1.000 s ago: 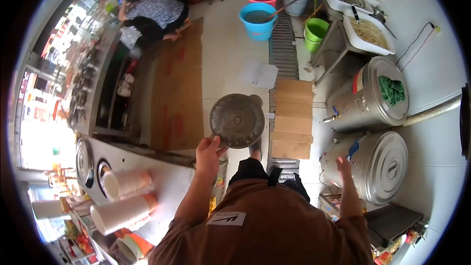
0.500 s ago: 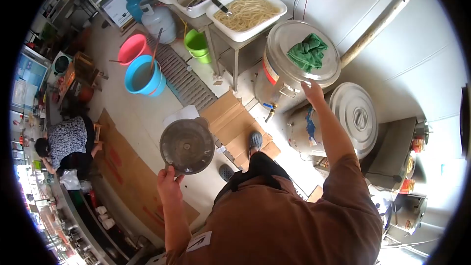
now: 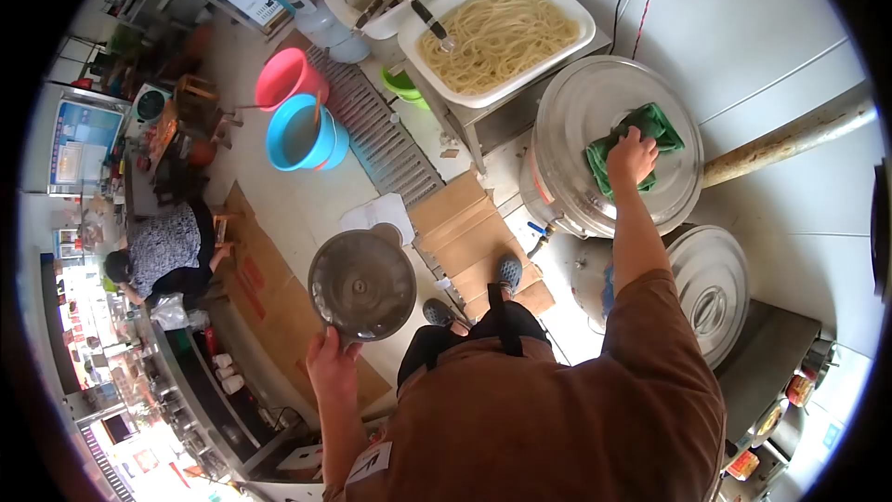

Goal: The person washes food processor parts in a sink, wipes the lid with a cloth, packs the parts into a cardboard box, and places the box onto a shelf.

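Right grip point(image 3: 632, 158) curled tight on the green cloth point(image 3: 662, 125), near the right edge of the steel lid point(image 3: 571, 121); left grip point(image 3: 333, 363) pinching the grey bowl point(image 3: 358, 265) by its near rim, above the floor point(image 3: 279, 200)

No text can be read, the white shirt patch point(image 3: 370, 463) and blue-bordered panel point(image 3: 82, 144) included.
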Demonstrator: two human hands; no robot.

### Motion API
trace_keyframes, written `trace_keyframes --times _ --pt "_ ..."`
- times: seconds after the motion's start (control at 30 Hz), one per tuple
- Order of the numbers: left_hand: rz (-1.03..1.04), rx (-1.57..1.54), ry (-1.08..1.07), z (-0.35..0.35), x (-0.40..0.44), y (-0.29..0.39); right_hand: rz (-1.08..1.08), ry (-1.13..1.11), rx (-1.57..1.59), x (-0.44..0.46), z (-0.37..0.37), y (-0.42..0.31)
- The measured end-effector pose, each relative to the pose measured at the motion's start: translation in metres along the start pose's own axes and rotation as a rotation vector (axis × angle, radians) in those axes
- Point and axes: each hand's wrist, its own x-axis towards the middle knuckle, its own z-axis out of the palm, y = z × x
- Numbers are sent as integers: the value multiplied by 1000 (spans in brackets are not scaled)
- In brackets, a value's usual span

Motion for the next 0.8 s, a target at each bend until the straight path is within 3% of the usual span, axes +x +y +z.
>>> trace_keyframes --times 0.03,0.13,0.17,0.23,0.27,0.37,0.43,0.47,0.53,0.6,0.63,0.67,0.7,0.8 --pt "1 11 -22 11 5 1 6 4 1 6 9 11" --pt "-24 -21 -44 31 25 -3 -268 126 320 21 11 47" --pt "-13 -25 -32 39 29 0 -339 291 439 31 30 68" --pt "-93 -73 -132 53 38 6 154 -97 1126 28 2 79" --pt "-78 -80 -116 58 43 9 71 -167 1383 11 -41 65" --pt "-118 -40 -213 77 54 13 -99 -315 1586 -46 -129 30" --pt "-138 -50 -239 93 54 16 -214 -328 1582 -103 -183 -7" --pt "-131 -26 -263 100 53 17 -370 -289 1520 -125 -180 -14" --pt "-118 69 -287 109 56 14 -765 -242 1064 -165 -182 -40" --pt "-80 204 -333 128 43 19 -840 -388 1008 -214 -187 -96" --pt "-77 203 -335 133 40 18 -1064 -292 868 -221 -195 -121" --pt "-30 215 -396 136 39 18 -1145 -219 687 -228 -208 -139" --pt "21 224 -453 136 39 19 -1156 -214 688 -227 -209 -151" --pt "30 275 -433 116 52 7 -1490 -272 696 -222 -211 -180"
